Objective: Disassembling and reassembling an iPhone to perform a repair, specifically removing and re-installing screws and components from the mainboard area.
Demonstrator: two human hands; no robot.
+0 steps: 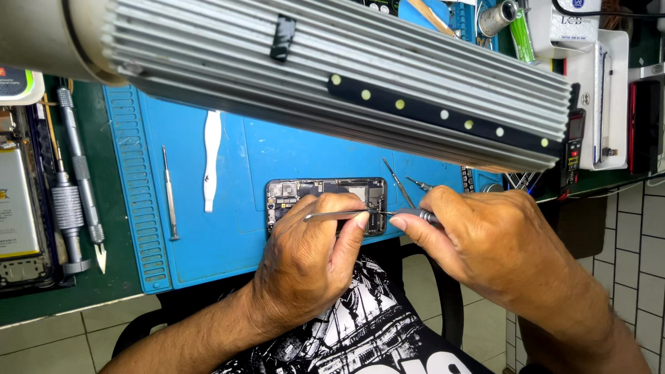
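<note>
Both hands meet at the near edge of a ribbed blue silicone work mat (pixel 228 228), over an opened black smartphone with its back off and circuit boards exposed (pixel 325 197). Left hand (pixel 312 256) rests on the phone's near side, fingers closed around slim silver metal tweezers (pixel 339 215) lying level across the phone, thumb pressed beside them. Right hand (pixel 485 242), just to the right and nearly touching the left thumb, pinches a thin silver-handled precision screwdriver (pixel 415 216); its tip points left toward the phone's right part. Further left on the mat: a white plastic pry tool (pixel 211 163) and a small steel screwdriver (pixel 168 194), both lying lengthwise, well apart from the hands. Off the mat at far left, long grey metal drivers (pixel 73 180) beside another opened device (pixel 17 208). Just right of the phone, far side, two fine pointed probes (pixel 400 183). Overhead, a large finned grey metal lamp housing (pixel 332 76) blocks the far part of the bench.
</note>
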